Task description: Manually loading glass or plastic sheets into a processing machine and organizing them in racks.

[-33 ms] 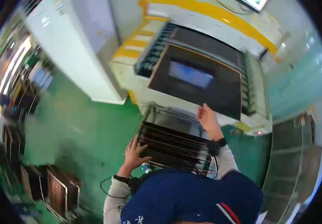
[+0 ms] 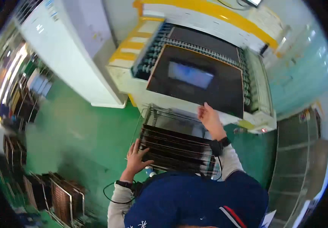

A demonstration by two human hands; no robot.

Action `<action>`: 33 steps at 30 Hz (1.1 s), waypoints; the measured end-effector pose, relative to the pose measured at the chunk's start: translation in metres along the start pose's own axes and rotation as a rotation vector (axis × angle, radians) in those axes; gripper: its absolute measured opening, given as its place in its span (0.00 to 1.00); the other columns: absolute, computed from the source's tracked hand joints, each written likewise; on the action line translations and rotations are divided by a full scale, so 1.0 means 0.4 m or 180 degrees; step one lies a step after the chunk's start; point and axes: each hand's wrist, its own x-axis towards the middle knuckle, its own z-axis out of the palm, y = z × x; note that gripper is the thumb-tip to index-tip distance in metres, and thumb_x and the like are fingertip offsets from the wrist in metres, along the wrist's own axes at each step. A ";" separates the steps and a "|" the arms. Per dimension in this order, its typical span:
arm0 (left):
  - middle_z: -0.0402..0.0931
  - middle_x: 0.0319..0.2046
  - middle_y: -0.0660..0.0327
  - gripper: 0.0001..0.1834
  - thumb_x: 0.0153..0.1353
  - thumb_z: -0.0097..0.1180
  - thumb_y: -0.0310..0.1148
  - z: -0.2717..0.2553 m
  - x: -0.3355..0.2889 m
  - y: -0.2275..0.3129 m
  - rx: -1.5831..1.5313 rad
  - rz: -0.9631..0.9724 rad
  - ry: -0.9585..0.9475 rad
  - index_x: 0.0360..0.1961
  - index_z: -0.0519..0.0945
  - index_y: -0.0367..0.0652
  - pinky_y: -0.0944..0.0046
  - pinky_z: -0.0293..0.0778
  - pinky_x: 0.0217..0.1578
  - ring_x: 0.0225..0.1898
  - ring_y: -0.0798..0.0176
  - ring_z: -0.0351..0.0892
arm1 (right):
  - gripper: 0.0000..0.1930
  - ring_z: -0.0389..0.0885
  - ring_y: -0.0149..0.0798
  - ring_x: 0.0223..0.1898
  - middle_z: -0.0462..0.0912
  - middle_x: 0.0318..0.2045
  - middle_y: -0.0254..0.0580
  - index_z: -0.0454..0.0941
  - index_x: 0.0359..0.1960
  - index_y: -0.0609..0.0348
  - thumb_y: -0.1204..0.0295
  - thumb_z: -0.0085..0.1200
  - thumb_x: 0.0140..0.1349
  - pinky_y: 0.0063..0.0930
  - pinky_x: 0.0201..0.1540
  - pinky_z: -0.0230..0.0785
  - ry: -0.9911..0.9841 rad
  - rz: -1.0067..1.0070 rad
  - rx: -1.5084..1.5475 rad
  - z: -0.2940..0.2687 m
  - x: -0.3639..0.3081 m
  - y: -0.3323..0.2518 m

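A flat black panel (image 2: 225,91) with a thin orange-brown edge lies on the rollers of a white machine, its near edge overhanging toward me. My right hand (image 2: 211,119) is at that near edge, fingers bent and closed on it; the grip's underside is hidden. Below stands a wire rack (image 2: 150,110) that holds several dark panels (image 2: 175,142) in upright rows. At the rack's left end rests my left hand (image 2: 135,161), fingers spread, holding nothing.
The roller conveyor (image 2: 148,57) carries another dark panel (image 2: 206,41) farther back. A tall white cabinet (image 2: 72,57) stands at the left. More loaded racks (image 2: 63,197) sit on the green floor at lower left, and a grey slatted rack (image 2: 291,163) is at the right.
The whole view has shifted slightly to the left. Both hands and the black panel keep about the same places relative to the machine and the rack.
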 end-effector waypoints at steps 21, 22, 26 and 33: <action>0.39 0.79 0.53 0.37 0.47 0.71 0.58 0.001 -0.017 -0.002 -0.0395 0.0158 -0.0003 0.59 0.81 0.59 0.33 0.51 0.68 0.76 0.36 0.44 | 0.30 0.81 0.50 0.40 0.84 0.37 0.54 0.81 0.44 0.69 0.46 0.59 0.63 0.42 0.45 0.70 -0.1177 -0.0126 -0.5273 -0.074 -0.020 0.250; 0.38 0.79 0.53 0.37 0.46 0.71 0.58 0.005 -0.021 0.003 -0.0390 0.0146 -0.0049 0.59 0.81 0.59 0.33 0.51 0.69 0.76 0.36 0.44 | 0.31 0.81 0.50 0.40 0.84 0.38 0.54 0.81 0.43 0.69 0.46 0.58 0.64 0.42 0.45 0.70 -0.1126 -0.0097 -0.5207 -0.094 -0.013 0.258; 0.37 0.79 0.55 0.37 0.46 0.71 0.57 0.024 -0.030 -0.001 -0.0428 0.0078 0.0025 0.59 0.82 0.60 0.33 0.50 0.69 0.76 0.36 0.43 | 0.30 0.79 0.48 0.35 0.84 0.32 0.49 0.82 0.36 0.67 0.44 0.55 0.67 0.42 0.40 0.68 -0.0830 -0.0307 -0.4875 -0.138 0.008 0.291; 0.38 0.79 0.54 0.38 0.45 0.72 0.59 0.010 -0.018 -0.003 -0.0528 0.0157 0.0035 0.58 0.83 0.57 0.32 0.49 0.69 0.76 0.35 0.42 | 0.28 0.78 0.46 0.30 0.83 0.27 0.49 0.84 0.34 0.67 0.47 0.56 0.67 0.42 0.36 0.68 -0.0714 -0.0803 -0.5010 -0.179 0.068 0.290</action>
